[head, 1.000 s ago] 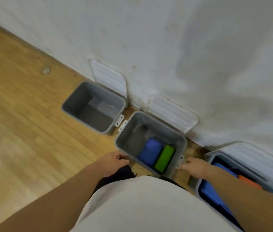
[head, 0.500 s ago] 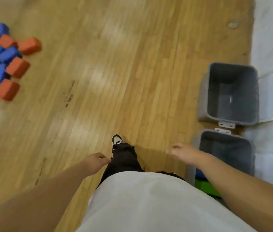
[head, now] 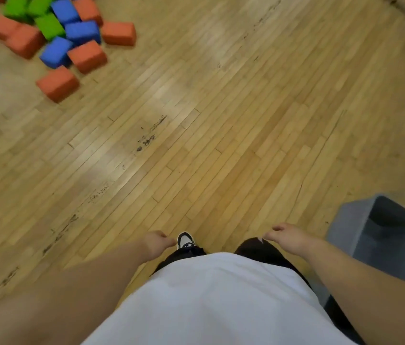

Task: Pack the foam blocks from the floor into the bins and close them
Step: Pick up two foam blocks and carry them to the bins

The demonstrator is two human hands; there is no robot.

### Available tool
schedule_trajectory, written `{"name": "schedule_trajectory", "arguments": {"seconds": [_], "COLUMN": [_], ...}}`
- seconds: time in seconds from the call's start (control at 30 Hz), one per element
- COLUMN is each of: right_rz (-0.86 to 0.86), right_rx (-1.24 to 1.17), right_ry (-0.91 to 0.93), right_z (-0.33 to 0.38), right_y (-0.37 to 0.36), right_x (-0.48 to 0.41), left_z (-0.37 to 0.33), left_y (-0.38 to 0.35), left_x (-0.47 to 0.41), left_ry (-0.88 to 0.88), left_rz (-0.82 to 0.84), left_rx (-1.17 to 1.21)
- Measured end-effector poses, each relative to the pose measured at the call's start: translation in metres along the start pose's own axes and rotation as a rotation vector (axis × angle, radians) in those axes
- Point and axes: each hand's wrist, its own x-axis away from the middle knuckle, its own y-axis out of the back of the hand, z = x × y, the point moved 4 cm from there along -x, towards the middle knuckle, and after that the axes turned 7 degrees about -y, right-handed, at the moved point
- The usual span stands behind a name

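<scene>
Both hands hang free and hold nothing. The left hand (head: 158, 245) has its fingers loosely curled, touching no object, well to the left of the grey bin (head: 380, 235). The right hand (head: 288, 237) is relaxed with its fingers slack and slightly spread, near the bin's left wall but apart from it. The bin stands open on the wooden floor (head: 221, 120); its inside is too blurred to read. The foam blocks (head: 82, 29), orange, blue and green, lie heaped on the floor, far up and left of the bin.
</scene>
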Motion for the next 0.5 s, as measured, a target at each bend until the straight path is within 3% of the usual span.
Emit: {"name": "schedule_trajectory", "arguments": {"seconds": [0.17,0.27,0.5], "right_rz": [-0.058,-0.048,0.061], "right_rx": [0.061,0.115,0.427], "right_ry": [-0.009,0.005,0.241], "right_z": [0.094,0.169,0.434], "right_y": [0.057,0.084,0.097], "right_x": [-0.021,-0.045,-0.069], "left_z": [-0.067,-0.079,0.005], "left_y": [0.091,0.141,0.243], "left_x": [-0.033,-0.046,-0.043], "left_ry": [-0.19,-0.209,0.107], "left_rz": [-0.084,-0.118,-0.31], "left_rx": [0.144,0.224,0.494]}}
